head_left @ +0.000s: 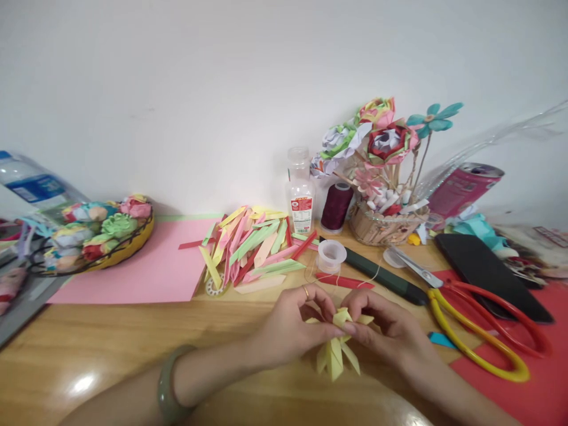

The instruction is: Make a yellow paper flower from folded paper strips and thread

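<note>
A yellow folded-paper flower [335, 355] is pinched between my two hands, above the front of the wooden table. My left hand [295, 322] grips its upper left side with thumb and forefinger; a ring is on one finger. From the right, my right hand [388, 328] pinches the flower's centre between thumb and fingertips. Several pointed paper petals hang below the fingers. Part of the flower's middle is hidden behind the fingertips. Just beyond the hands lie a red paper strip [344, 281] and a small clear plastic spool [331, 255] with thin thread.
Behind the left hand spreads a pile of coloured folded strips [252, 248]. Red-and-yellow scissors [479, 355] and a black phone [492, 278] lie right. A glass bottle [302, 195], purple thread cone [336, 207], flower basket [386, 228] and pink can [464, 192] line the wall; pink paper [177, 278] lies left.
</note>
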`<state>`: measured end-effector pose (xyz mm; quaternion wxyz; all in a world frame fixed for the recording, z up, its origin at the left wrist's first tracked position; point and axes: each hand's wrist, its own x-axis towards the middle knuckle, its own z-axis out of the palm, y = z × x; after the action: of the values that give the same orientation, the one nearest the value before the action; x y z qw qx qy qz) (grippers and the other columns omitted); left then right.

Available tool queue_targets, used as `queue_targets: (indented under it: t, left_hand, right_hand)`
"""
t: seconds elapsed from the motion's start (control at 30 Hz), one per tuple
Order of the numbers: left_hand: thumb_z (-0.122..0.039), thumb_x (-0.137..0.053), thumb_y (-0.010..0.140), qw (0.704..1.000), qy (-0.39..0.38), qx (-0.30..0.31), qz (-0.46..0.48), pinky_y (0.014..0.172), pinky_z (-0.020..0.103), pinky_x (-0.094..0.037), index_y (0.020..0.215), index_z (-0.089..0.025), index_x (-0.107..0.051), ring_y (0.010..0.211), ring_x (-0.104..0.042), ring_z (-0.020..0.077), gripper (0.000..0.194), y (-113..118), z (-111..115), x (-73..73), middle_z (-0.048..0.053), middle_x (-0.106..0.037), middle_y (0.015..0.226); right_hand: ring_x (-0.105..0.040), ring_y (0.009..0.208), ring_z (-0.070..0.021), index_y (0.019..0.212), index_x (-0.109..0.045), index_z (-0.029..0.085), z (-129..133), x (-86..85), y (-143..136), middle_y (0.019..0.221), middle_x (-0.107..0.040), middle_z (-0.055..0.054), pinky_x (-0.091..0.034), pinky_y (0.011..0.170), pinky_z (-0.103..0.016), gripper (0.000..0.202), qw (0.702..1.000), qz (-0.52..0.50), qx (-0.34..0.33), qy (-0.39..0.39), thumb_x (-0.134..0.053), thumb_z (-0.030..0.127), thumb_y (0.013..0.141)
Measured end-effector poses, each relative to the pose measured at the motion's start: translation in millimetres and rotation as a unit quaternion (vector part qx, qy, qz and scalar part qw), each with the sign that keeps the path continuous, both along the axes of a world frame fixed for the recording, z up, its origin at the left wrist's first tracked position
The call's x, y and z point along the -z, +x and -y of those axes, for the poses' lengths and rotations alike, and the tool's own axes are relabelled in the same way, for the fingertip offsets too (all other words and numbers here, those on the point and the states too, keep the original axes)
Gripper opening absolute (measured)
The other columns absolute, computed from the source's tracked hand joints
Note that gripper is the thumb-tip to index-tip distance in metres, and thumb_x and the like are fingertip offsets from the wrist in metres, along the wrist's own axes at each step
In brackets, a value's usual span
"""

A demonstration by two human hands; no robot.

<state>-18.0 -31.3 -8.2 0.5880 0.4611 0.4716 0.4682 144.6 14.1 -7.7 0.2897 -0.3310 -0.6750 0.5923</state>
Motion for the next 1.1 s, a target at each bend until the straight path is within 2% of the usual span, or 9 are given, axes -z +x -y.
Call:
queue_targets:
  t: [0.23, 0.5, 0.77, 1.1]
  left_hand:
    - [-0.019, -0.075, 0.055, 0.996, -0.041, 0.019, 0.071, 0.063, 0.023, -0.038, 0.07, -0.013, -0.054, 0.062, -0.05, 0.0084, 0.027, -5, -8, 7.6, -0.002, -0.055, 0.067]
    - [-0.022, -0.079, 0.05, 0.992, -0.081, -0.014, 0.092, 0.059, 0.022, -0.039, 0.063, -0.013, -0.055, 0.056, -0.05, 0.0069, 0.029, -5, -12, 7.9, -0.002, -0.058, 0.062]
    - [-0.023, -0.08, 0.048, 0.989, -0.127, 0.028, 0.067, 0.06, 0.024, -0.041, 0.064, -0.012, -0.06, 0.054, -0.054, 0.0082, 0.028, -10, -17, 10.2, -0.001, -0.061, 0.06]
    - [-0.022, -0.079, 0.049, 0.99, -0.126, 0.019, 0.052, 0.061, 0.024, -0.041, 0.065, -0.011, -0.059, 0.056, -0.055, 0.0091, 0.027, -11, -18, 18.9, 0.0, -0.062, 0.062]
  right_hand:
    - [-0.045, 0.06, -0.0126, 0.067, -0.047, 0.02, -4, 0.3, -1, 0.065, -0.048, 0.003, -0.035, 0.054, -0.024, 0.028, 0.999, 0.027, 0.005, -0.029, -0.062, 0.042, 0.074]
    - [-0.047, 0.056, -0.01, 0.07, -0.054, 0.018, -15, 0.9, -1, 0.064, -0.052, 0.003, -0.035, 0.053, -0.023, 0.027, 0.988, 0.042, -0.048, -0.139, -0.068, 0.04, 0.066]
    - [-0.048, 0.057, -0.0097, 0.066, -0.056, 0.018, -13, -0.2, -3, 0.062, -0.053, 0.004, -0.037, 0.055, -0.023, 0.021, 0.989, 0.069, -0.03, -0.125, -0.067, 0.035, 0.065]
    - [-0.05, 0.059, -0.0111, 0.067, -0.054, 0.018, -11, 5.1, -5, 0.065, -0.055, 0.002, -0.039, 0.056, -0.024, 0.02, 0.992, 0.081, -0.018, -0.091, -0.065, 0.034, 0.067]
